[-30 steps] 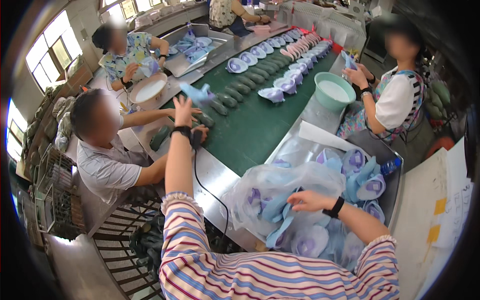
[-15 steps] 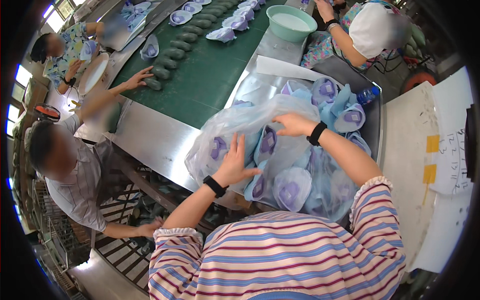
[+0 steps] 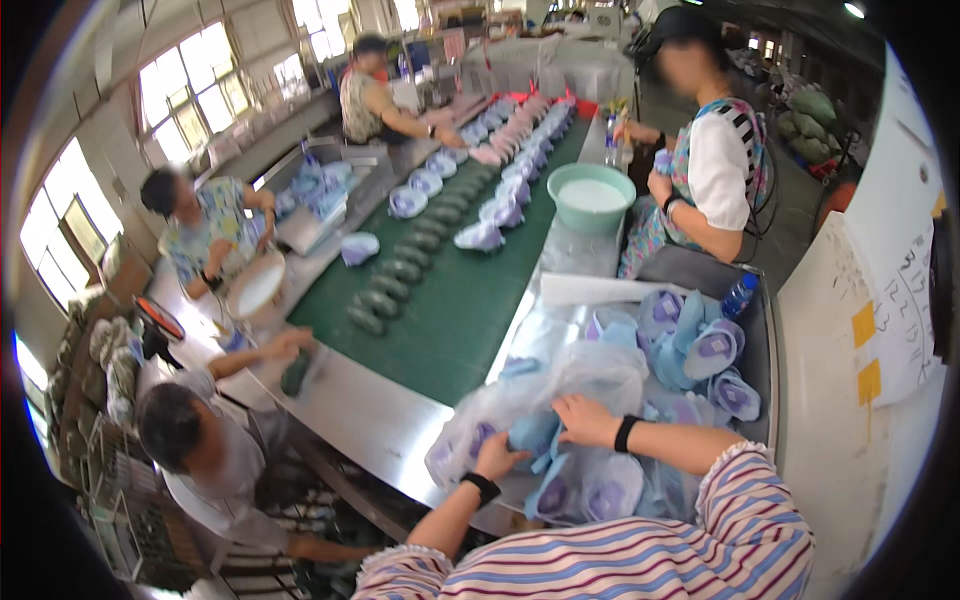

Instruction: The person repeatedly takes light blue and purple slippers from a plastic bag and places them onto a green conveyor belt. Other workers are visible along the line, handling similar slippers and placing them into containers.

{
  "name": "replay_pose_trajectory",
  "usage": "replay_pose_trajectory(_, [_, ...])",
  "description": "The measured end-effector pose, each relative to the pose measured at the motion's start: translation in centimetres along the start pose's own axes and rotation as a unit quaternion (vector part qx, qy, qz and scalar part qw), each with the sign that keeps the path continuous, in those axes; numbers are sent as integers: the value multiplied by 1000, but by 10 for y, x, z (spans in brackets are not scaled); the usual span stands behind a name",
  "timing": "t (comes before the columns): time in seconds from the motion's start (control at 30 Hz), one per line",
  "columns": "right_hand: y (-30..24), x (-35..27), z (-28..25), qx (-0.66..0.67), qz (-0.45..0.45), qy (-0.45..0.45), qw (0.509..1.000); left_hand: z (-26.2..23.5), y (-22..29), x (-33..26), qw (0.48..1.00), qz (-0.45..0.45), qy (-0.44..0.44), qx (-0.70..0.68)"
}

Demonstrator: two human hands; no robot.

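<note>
My left hand [image 3: 497,458] and my right hand [image 3: 588,421] are over a clear plastic bag [image 3: 600,368] of light blue and purple shoe uppers. Between them is a light blue shoe upper [image 3: 536,433], with the fingers of both hands closed at its edges. Part of my grip is hidden by the upper and the crumpled plastic. More uppers, such as a pale purple one [image 3: 612,490], lie in the bag close to my wrists. Loose uppers [image 3: 714,346] are heaped to the right of the bag.
A green conveyor belt [image 3: 440,340] carries rows of dark green shoe lasts [image 3: 402,270] and uppers. A mint basin [image 3: 590,200] holds whitish liquid. A blue-capped bottle [image 3: 739,296] stands at the tray's right. Several co-workers surround the line; one at left holds a dark last [image 3: 295,374].
The view has tilted up, showing more of the line. My hands, spread over the bag before, have come together around a light blue upper. The left co-worker's hand has lifted a last off the belt.
</note>
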State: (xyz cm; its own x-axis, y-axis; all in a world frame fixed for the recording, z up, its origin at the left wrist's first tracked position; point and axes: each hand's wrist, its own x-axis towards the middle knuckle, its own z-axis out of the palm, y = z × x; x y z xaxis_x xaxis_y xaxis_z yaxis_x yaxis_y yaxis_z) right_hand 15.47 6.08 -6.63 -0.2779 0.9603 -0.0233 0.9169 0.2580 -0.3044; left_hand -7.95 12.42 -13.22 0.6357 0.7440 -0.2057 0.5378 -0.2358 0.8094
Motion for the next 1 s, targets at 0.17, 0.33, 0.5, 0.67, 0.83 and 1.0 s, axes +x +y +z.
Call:
replay_pose_trajectory(0.17, [-59,-21,-32,79,-184,17,980,-9,7,-18,968,58,228,92])
replay_pose_trajectory(0.33, [-68,-32,10,-23,-215,-196,956,-20,46,-2,983,36,122,134])
replay_pose_trajectory(0.5, [-19,-7,27,70,-80,-76,991,-44,71,-41,958,82,267,59])
replay_pose_trajectory(0.67, [40,3,23,92,61,39,993,-56,79,-51,912,19,315,-261])
replay_pose_trajectory(0.83, [34,3,-15,425,57,42,902,-59,96,-67,888,74,328,-314])
replay_pose_trajectory(1.0, [49,-18,-56,722,35,129,679,-69,85,-62,853,69,418,-305])
